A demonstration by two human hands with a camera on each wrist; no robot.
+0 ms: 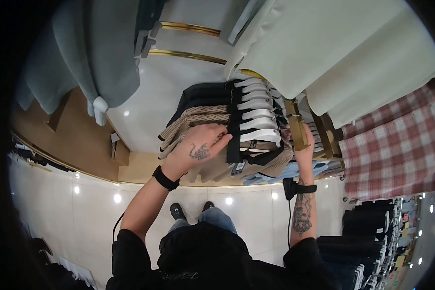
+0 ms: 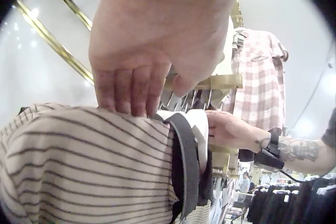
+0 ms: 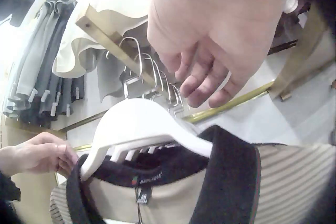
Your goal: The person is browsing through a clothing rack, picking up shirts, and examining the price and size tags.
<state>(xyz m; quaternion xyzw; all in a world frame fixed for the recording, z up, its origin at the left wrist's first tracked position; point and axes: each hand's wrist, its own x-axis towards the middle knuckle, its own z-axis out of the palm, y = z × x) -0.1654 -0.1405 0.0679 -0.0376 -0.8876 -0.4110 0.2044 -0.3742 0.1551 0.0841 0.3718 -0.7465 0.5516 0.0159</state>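
A beige polo shirt with dark stripes and a black collar (image 3: 226, 182) hangs on a white hanger (image 3: 139, 124), at the near end of a row. My left hand (image 1: 198, 147) is at its shoulder, beside the collar. In the left wrist view the left fingers (image 2: 128, 90) reach straight down to the striped cloth (image 2: 94, 161), fingertips hidden behind it, thumb apart. My right hand (image 3: 215, 35) is at the other side, above the hanger hooks (image 3: 139, 66), its fingers loosely bent with nothing seen between them. In the head view a gold rail (image 1: 297, 125) partly covers it.
More striped and dark shirts (image 1: 205, 94) hang behind on white hangers. Cream garments (image 1: 343, 48) hang above, plaid shirts (image 1: 391, 140) at the right, grey garments (image 1: 87, 53) at the left. A wooden shelf (image 1: 72, 140) stands left; racks of dark clothes (image 1: 367, 227) are at lower right.
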